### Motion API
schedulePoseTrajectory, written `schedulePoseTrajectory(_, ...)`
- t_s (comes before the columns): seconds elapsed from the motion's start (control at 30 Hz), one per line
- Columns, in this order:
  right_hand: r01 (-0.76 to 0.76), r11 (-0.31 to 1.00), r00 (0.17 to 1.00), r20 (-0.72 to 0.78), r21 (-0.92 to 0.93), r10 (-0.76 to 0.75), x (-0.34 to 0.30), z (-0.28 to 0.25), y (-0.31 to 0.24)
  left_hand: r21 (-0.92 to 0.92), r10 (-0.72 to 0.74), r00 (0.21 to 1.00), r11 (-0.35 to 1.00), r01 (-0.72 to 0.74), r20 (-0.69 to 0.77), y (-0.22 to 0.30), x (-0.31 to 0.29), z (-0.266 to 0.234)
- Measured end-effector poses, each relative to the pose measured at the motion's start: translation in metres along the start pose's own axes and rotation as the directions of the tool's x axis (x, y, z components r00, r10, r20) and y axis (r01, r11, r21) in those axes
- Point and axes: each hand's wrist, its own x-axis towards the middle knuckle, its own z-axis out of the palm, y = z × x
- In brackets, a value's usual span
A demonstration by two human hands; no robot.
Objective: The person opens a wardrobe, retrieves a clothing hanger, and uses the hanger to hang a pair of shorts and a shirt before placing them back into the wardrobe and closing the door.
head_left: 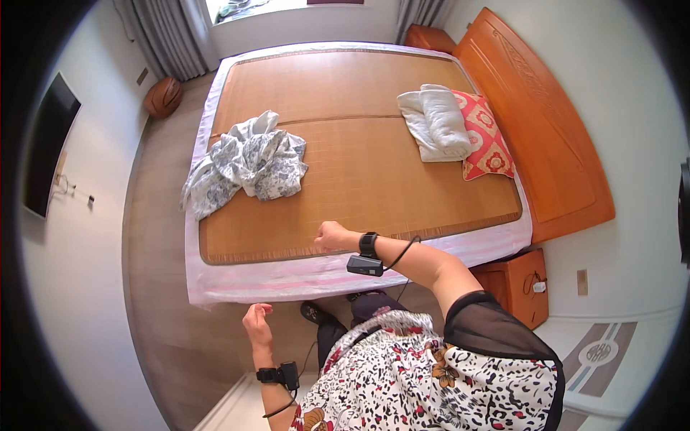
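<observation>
My right hand (333, 237) hovers at or just over the near edge of a brown woven bed mat (345, 172), its fingers curled in; nothing shows in it, and I cannot tell whether it touches the mat. Lower and to the left, beside the bed's near edge, my left hand (257, 323) hangs with bent fingers drawn together and no thing visible in them. A crumpled white and grey patterned cloth (251, 161) lies on the left part of the mat. At the right, a folded white quilt (438, 123) leans over a red patterned pillow (486, 136).
A wooden headboard (539, 129) rises at the right, with a nightstand (514, 284) holding a small white plug and cable. A pink and white sheet (251, 284) hangs over the bed's near side. A basketball (164, 97) sits by the left wall under a mounted television (52, 147).
</observation>
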Motion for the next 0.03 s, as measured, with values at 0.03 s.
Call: schedulePoseTrajectory(0.03, -0.036, 0.999, 0.999, -0.005, -0.001, 0.036, 0.0017, -0.004, 0.0049, -0.014, -0.006, 0.999, 1.0, 0.007, 0.048, -0.0045, 0.0115, -0.0054)
